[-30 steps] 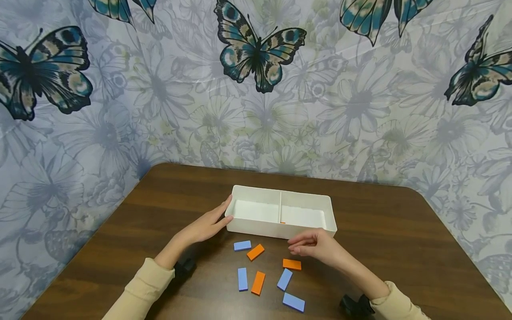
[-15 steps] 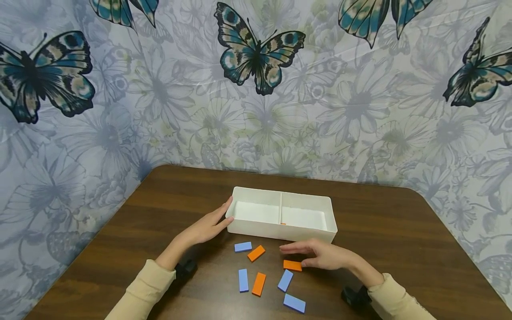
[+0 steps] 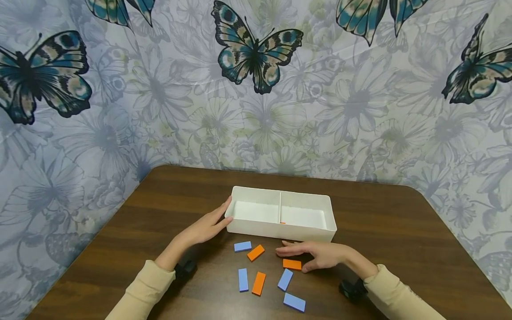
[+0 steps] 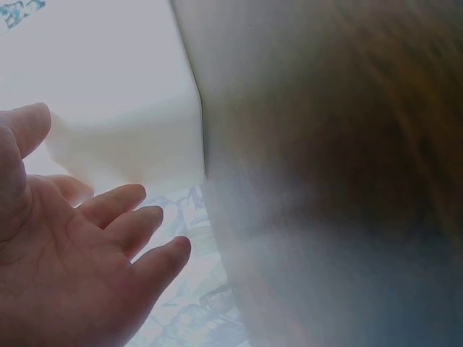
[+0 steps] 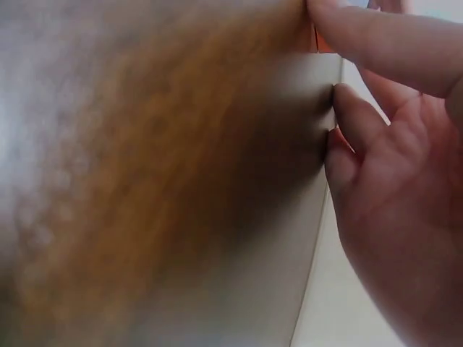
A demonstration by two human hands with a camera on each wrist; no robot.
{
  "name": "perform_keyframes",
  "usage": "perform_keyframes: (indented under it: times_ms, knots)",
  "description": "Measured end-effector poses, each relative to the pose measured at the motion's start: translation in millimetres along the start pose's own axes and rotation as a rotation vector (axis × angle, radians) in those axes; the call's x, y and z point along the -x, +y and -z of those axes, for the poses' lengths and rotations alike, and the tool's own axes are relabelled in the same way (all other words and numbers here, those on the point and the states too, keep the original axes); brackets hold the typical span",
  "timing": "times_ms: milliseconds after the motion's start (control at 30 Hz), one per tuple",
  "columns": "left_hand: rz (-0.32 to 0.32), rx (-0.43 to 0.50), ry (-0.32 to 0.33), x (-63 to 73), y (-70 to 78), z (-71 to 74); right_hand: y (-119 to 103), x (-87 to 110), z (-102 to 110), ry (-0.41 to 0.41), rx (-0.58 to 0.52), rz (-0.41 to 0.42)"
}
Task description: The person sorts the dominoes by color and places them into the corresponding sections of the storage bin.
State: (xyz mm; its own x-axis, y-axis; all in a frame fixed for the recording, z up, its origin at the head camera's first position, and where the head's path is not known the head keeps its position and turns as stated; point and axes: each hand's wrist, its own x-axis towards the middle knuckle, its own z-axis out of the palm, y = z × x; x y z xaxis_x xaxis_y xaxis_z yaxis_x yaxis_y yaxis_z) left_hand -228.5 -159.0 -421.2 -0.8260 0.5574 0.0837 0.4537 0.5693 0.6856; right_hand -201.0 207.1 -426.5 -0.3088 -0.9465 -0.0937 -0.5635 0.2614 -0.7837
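My left hand (image 3: 206, 226) touches the left end of a white two-compartment box (image 3: 276, 230) with fingers spread; the left wrist view shows the same hand (image 4: 94, 246) beside the white box wall (image 4: 137, 144). Just in front of the box, my right hand (image 3: 316, 256) reaches over the table, its fingers extended behind an orange block (image 3: 292, 265). Its thumb is by the block's right end; contact is hard to tell. In the right wrist view, part of an orange block (image 5: 325, 42) shows beside the thumb of the right hand (image 5: 405, 159).
Several blue blocks (image 3: 285, 280) and two more orange blocks (image 3: 258, 283) lie scattered on the brown wooden table (image 3: 192, 182) in front of the box. A sliver of orange (image 3: 282, 222) shows inside the box by the divider. A butterfly-patterned cloth (image 3: 256, 133) hangs behind.
My right hand has come down from the box's front edge toward the near orange block, and its fingers have spread. The left hand stays at the box.
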Motion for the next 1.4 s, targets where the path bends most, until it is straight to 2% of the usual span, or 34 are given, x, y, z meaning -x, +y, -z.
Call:
perform_keyframes:
  times_ms: [167, 400, 567, 800, 1133, 1233, 1400]
  knots:
    - [0.005, -0.002, -0.002, 0.1, 0.5, 0.5, 2.8, -0.8, -1.4, 0.042, -0.01, -0.006]
    - [0.003, -0.007, 0.0, -0.1, -0.7, 0.0, 3.3, -2.1, -4.4, 0.035, -0.008, -0.018]
    - [0.002, -0.002, -0.004, 0.9, 0.3, 0.9, 4.5, -2.9, -6.4, 0.07, -0.015, -0.021]
    - [-0.003, -0.007, -0.003, 1.6, -0.1, 0.0, 5.1, -3.6, -9.0, 0.114, -0.073, -0.021]
    - [-0.001, -0.008, -0.003, 2.3, 1.7, 0.8, 4.8, -5.3, -9.5, 0.147, -0.048, -0.007]
    - [-0.003, -0.005, -0.002, 2.2, 1.8, 0.3, 5.7, -6.2, -10.0, 0.164, -0.09, 0.004]
    - [-0.002, -0.001, 0.0, 2.1, 2.3, 0.8, 7.6, -7.9, -8.9, 0.199, -0.231, 0.046]
